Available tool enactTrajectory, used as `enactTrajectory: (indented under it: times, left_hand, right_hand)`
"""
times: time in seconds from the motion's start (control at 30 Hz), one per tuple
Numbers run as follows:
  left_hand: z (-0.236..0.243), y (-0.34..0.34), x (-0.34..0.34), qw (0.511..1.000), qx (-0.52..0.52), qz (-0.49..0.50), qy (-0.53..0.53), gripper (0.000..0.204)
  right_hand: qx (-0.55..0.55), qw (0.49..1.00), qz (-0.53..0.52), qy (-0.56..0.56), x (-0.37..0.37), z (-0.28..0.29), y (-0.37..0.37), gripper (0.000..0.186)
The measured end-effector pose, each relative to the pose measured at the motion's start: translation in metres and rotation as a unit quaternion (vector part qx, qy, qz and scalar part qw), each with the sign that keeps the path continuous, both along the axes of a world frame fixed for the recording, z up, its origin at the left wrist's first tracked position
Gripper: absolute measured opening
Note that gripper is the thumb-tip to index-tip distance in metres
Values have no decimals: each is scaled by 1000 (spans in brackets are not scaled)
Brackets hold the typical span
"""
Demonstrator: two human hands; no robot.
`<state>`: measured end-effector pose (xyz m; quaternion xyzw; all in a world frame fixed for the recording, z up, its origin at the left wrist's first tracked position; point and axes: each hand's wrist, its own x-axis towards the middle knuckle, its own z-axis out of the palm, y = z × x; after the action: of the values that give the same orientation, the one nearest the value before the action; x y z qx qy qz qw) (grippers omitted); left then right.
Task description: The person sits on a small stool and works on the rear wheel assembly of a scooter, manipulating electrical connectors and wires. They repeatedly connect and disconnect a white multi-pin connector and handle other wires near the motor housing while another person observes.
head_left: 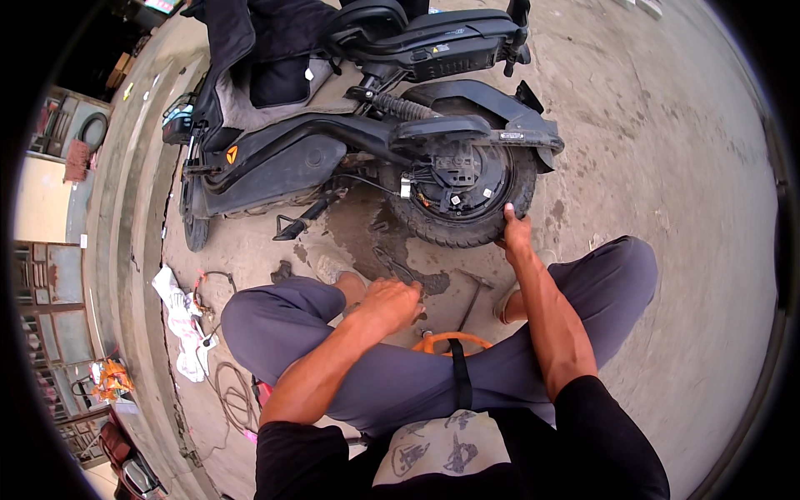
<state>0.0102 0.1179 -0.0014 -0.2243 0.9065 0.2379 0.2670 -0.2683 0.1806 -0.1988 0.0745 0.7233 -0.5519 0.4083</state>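
An electric scooter (275, 171) lies on its side in front of me, with its rear wheel facing up. My right hand (515, 231) grips the near right edge of the black tyre (450, 232), thumb on the sidewall and fingers underneath. My left hand (388, 305) is closed above the ground between my knees; what it holds, if anything, is hidden. Just beyond that hand lies a dark plier-like tool (392, 263) on wet ground. A hammer (476, 293) rests on the floor between my left hand and right foot.
An orange ring-shaped thing (462, 340) shows beneath my legs. The scooter's kickstand (308, 218) juts toward me. On the left lie a white plastic bag (179, 312), loose wires and a coiled hose (235, 400), beside concrete steps (137, 250). A dark wet patch (358, 225) spreads beside the wheel.
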Motion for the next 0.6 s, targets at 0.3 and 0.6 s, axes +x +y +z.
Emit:
enactTrajectory:
  times: [0.3,0.6]
  left_hand:
    - [6,-1,9,999,-6,30,13,40]
    - [18,-39,-3,989,-115,95,25,56]
  right_hand:
    - [37,983,-76,163,-44,-6,-15,81]
    - [113,873,102,463,-10,31,-7,60]
